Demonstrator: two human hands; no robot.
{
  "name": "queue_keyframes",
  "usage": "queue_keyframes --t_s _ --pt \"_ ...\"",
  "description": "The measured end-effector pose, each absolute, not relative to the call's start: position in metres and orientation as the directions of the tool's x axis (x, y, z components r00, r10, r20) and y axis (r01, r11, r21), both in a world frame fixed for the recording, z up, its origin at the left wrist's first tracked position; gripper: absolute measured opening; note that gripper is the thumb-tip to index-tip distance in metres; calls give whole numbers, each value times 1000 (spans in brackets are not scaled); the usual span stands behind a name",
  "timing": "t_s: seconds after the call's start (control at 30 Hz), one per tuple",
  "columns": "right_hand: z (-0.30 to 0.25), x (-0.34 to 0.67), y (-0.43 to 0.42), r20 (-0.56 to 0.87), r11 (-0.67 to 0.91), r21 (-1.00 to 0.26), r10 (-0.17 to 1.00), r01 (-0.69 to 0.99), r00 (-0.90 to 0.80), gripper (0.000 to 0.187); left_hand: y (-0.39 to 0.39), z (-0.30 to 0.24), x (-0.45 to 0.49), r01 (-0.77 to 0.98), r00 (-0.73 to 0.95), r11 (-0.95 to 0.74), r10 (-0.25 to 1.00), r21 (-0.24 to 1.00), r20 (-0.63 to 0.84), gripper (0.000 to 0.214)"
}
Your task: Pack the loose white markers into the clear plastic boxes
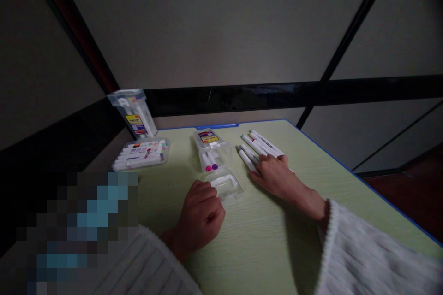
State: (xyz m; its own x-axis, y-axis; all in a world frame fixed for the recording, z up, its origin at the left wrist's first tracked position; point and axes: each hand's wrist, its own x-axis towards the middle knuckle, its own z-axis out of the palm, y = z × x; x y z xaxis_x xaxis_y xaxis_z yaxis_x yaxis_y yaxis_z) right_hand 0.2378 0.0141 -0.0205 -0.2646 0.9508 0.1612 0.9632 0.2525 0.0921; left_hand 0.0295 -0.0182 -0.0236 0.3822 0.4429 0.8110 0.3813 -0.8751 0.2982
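Upright marker case (135,122) stands at far left, flat marker case (140,150) before it; left hand (202,214) is curled into a fist beside a clear lid (226,187); open case (207,137) lies behind, holding pink- and purple-ended markers (211,167); right hand (273,176) rests on loose white markers (255,145) on the table (249,244); whether it grips one cannot be told.

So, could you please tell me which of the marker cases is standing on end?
The back left case stands on end, its lid uppermost; the front left case and the middle case both lie flat.
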Motion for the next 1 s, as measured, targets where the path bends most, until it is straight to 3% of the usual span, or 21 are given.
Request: queue_keyframes --t_s 0.17,0.4,0.6,0.8,0.9,1.0 --pt "-20 237 16 133 230 57 963 971 -236 34 -18 -23 29 347 374 -892 416 291 829 35" --pt "-19 235 19 161 131 -109 981 985 -112 37 -21 -23 28 345 397 -902 390 259 831 32" --pt "-12 232 17 307 187 -416 950 890 -56 36 -22 -22 27 363 395 -896 398 257 828 30" --pt "-7 224 9 332 272 -806 943 526 21 42 -20 -26 25 349 384 -906 370 238 846 30" --pt "-6 218 8 215 208 -956 977 205 13 43 -19 -28 25 335 383 -914 355 230 853 31" --pt "-4 212 6 85 84 -993 996 -83 -12 38 -19 -28 25 332 398 -915 357 230 845 30"
